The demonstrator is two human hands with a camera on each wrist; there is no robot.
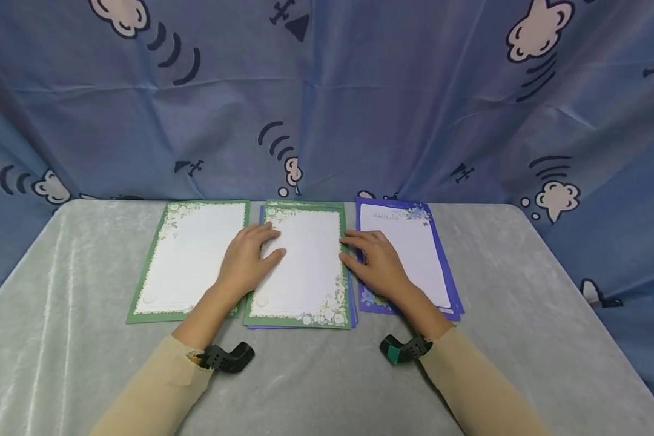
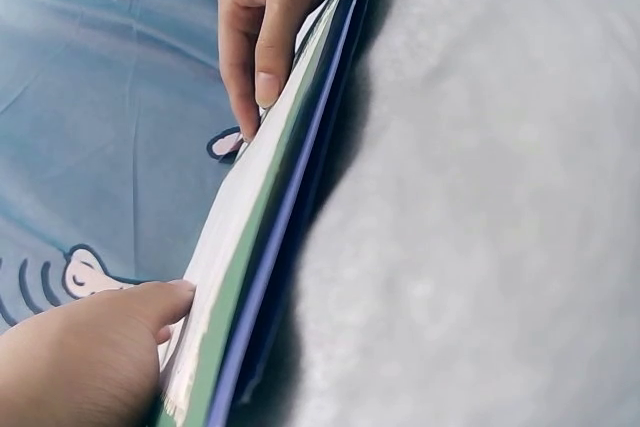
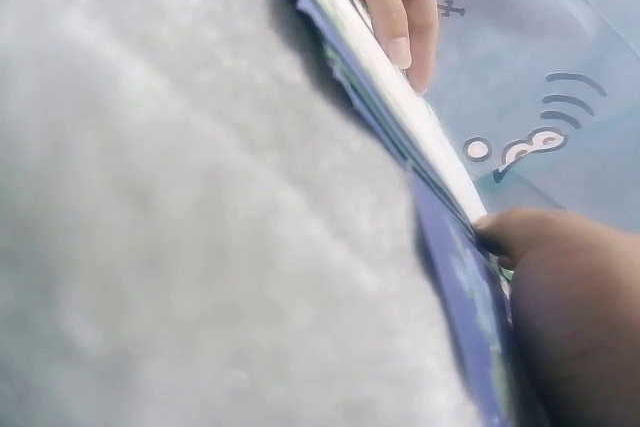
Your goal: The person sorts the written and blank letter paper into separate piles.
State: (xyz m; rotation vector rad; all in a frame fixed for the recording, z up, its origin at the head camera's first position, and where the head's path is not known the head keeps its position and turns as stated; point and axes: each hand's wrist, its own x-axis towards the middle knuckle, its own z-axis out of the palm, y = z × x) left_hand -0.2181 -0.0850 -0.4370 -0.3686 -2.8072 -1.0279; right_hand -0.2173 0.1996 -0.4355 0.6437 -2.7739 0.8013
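A green-bordered sheet of floral paper (image 1: 310, 266) lies in the middle, on top of a small stack. Purple-edged paper (image 1: 353, 309) peeks out beneath it at the right and bottom. The left hand (image 1: 245, 257) rests across the stack's left side, thumb and fingers extended over the top sheet. At the right edge of the stack, the right hand (image 1: 378, 263) touches with its fingertips, its palm over a purple-bordered sheet (image 1: 414, 260). From the left wrist view, the left thumb (image 2: 165, 302) lies on the top sheet, with green and purple edges layered below.
Another green-bordered sheet (image 1: 196, 242) lies to the left, partly under the left forearm. All the papers are on a grey cloth-covered table (image 1: 523, 339). A blue patterned curtain (image 1: 370, 121) hangs right behind the table's back edge.
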